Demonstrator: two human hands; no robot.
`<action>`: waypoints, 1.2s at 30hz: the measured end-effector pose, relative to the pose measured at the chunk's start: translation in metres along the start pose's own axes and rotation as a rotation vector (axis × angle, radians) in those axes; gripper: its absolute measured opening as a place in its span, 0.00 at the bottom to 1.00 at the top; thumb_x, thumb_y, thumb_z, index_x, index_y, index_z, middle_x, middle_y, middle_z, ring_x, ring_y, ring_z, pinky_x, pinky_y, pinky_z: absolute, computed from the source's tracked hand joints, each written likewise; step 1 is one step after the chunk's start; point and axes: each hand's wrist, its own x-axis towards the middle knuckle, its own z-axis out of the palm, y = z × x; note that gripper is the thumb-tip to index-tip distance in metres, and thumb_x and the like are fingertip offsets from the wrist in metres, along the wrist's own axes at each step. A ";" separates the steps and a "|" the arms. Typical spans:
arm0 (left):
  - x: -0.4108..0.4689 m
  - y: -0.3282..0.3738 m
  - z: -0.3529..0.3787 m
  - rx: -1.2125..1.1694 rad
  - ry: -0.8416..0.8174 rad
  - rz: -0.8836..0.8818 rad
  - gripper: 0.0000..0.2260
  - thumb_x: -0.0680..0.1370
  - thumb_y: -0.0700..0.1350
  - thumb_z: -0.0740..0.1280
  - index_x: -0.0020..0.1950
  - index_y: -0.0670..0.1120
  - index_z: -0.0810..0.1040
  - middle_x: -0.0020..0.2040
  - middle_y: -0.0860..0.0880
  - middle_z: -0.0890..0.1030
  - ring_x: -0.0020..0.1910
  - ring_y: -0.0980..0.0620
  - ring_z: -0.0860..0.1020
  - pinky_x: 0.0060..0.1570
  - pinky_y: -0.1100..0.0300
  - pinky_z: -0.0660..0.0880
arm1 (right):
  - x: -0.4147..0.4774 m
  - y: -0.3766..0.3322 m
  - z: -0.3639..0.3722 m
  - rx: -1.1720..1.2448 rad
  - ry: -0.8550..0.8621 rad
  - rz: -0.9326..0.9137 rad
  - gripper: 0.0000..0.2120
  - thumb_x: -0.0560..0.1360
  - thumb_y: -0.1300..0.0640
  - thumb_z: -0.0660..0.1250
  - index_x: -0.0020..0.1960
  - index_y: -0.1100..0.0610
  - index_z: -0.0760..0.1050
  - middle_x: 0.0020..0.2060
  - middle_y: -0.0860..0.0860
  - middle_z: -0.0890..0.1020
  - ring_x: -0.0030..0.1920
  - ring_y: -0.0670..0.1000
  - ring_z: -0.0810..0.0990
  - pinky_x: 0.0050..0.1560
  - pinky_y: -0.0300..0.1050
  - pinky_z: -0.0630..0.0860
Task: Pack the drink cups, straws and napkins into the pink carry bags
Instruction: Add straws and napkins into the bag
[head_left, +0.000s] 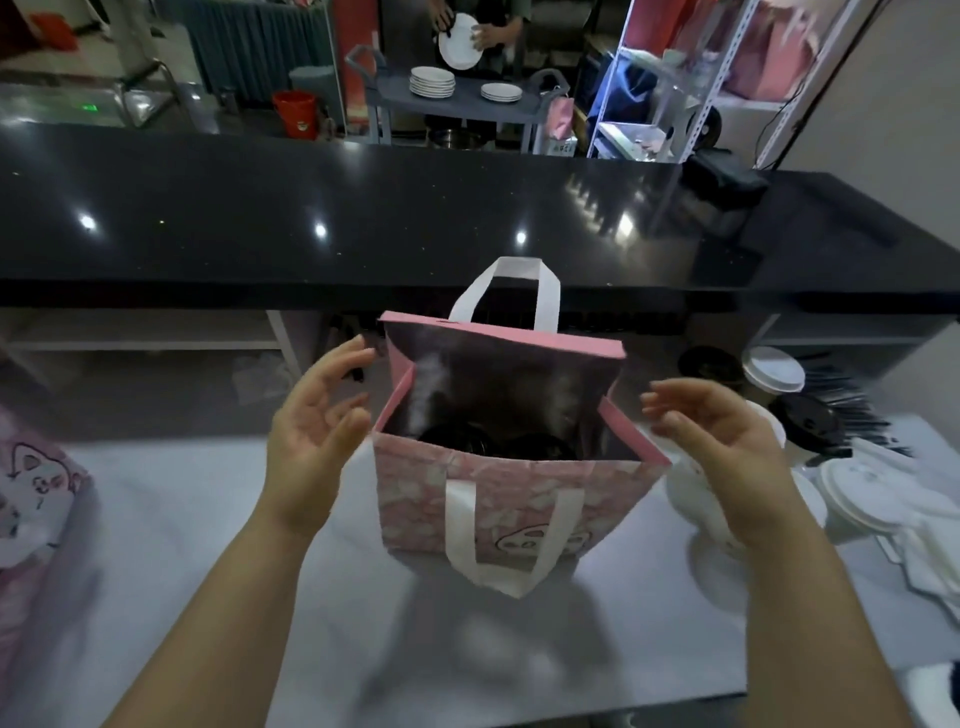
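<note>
Pink carry bag (498, 499) stands upright and open-mouthed in the head view, mid-bench on the white bench (182, 571) and somewhat nearer its far edge. Two dark lids (457, 441) show low inside it, so cups seem to be loaded already. The left hand (317, 421) hovers just beside the bag's left wall and the right hand (711, 441) just beside its right wall. Both have fingers spread and relaxed and hold nothing; whether any fingertip brushes the rim I cannot tell.

The bag's walls look thin and soft, with creased side folds, so they would likely buckle if squeezed. The weight probably sits low with the cups, and a tilt could tip them. The safest hold looks like both white handles together, the near handle (511, 540) hanging down the front and the far handle (506, 291) standing up behind, with a palm under the base.

Toward the bench's right edge are a white-lidded cup (774, 369), a black-lidded cup (810, 423), black straws (857, 410) and loose white lids (872, 493). Another pink bag (36, 483) lies at the left edge.
</note>
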 end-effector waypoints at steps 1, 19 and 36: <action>-0.005 -0.002 -0.003 -0.009 -0.029 -0.018 0.31 0.69 0.67 0.71 0.67 0.54 0.75 0.70 0.49 0.74 0.70 0.47 0.72 0.62 0.51 0.75 | -0.005 0.007 -0.004 0.033 -0.079 0.050 0.18 0.69 0.50 0.76 0.58 0.49 0.79 0.54 0.51 0.83 0.57 0.54 0.81 0.59 0.48 0.79; -0.022 -0.009 0.014 0.220 0.042 -0.176 0.05 0.70 0.54 0.76 0.44 0.59 0.86 0.69 0.66 0.70 0.70 0.58 0.68 0.64 0.40 0.72 | -0.019 0.039 0.051 0.192 0.113 0.077 0.06 0.67 0.54 0.73 0.43 0.53 0.82 0.49 0.47 0.82 0.49 0.50 0.82 0.45 0.46 0.81; -0.010 -0.018 0.023 0.070 0.298 -0.156 0.10 0.64 0.49 0.77 0.43 0.58 0.86 0.44 0.54 0.86 0.45 0.54 0.84 0.45 0.63 0.81 | 0.013 0.052 0.066 0.150 0.194 -0.008 0.12 0.73 0.70 0.70 0.49 0.54 0.82 0.47 0.54 0.84 0.51 0.53 0.82 0.52 0.51 0.81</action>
